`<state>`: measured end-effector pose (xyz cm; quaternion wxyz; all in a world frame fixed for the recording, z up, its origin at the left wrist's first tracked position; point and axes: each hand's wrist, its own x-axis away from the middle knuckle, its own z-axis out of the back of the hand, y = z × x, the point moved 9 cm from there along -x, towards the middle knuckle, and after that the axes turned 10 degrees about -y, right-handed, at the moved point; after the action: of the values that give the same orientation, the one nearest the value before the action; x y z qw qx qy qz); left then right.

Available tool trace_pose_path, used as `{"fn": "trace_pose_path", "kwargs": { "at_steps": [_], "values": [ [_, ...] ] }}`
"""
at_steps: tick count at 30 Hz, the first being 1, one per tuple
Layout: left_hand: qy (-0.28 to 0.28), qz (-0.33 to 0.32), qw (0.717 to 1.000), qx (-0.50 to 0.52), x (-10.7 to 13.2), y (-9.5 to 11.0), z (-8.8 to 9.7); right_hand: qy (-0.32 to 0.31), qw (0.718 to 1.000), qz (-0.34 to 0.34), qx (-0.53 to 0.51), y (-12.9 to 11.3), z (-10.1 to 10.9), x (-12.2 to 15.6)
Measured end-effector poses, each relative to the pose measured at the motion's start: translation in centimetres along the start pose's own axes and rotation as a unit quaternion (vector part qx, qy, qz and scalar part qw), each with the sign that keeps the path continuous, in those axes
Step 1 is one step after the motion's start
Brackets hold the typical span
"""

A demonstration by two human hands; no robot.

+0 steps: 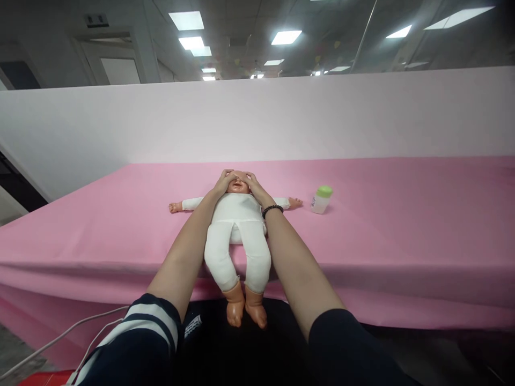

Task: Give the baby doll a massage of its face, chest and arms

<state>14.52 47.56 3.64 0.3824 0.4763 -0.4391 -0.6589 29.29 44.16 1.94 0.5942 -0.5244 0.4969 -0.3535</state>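
Note:
A baby doll (237,208) in a white bodysuit lies on its back, arms spread to both sides and bare feet toward me, hanging past the table's front edge. Its mouth shows between my hands, while its eyes and most of the forehead are covered. My left hand (224,182) cups the left side of the doll's head, fingers curved over the top. From the other side my right hand (253,185), with a dark beaded bracelet at the wrist, holds the head in the same way. Both thumbs lie toward the middle of the face.
On the pink-covered table (394,220), a small translucent bottle (321,201) with a green cap stands just right of the doll's outstretched hand. A white partition (257,120) rises behind the table. White cables (60,339) run by my left sleeve, above something red (44,378).

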Motion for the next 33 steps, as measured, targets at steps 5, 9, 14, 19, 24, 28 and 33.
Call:
{"fn": "trace_pose_path", "kwargs": {
  "at_steps": [5,9,14,19,24,28,33],
  "values": [
    [0.002,-0.012,1.000,0.007,0.5,0.1,0.2,0.018,1.000,-0.007,0.009,-0.3,0.0,0.0],
    [0.004,-0.031,0.999,0.005,1.2,0.6,0.2,-0.006,0.999,0.022,0.022,-0.8,-0.5,0.1],
    [0.011,-0.027,0.999,0.020,1.7,0.8,0.0,-0.020,0.999,0.034,0.022,-0.6,-0.5,-0.1],
    [0.025,-0.021,0.999,0.029,1.9,1.1,0.0,-0.022,0.996,0.074,0.045,-0.7,-0.5,-1.2],
    [0.018,-0.019,0.999,0.037,2.1,1.3,-0.1,-0.005,0.999,0.041,-0.012,0.1,-0.5,-1.7],
    [0.013,-0.018,0.999,0.047,2.1,1.0,0.0,0.014,1.000,0.001,-0.026,0.4,-0.3,-1.2],
    [0.007,-0.021,0.998,0.055,1.9,0.9,0.0,-0.002,0.999,0.023,-0.023,0.1,-0.6,-1.3]
  ]
}}
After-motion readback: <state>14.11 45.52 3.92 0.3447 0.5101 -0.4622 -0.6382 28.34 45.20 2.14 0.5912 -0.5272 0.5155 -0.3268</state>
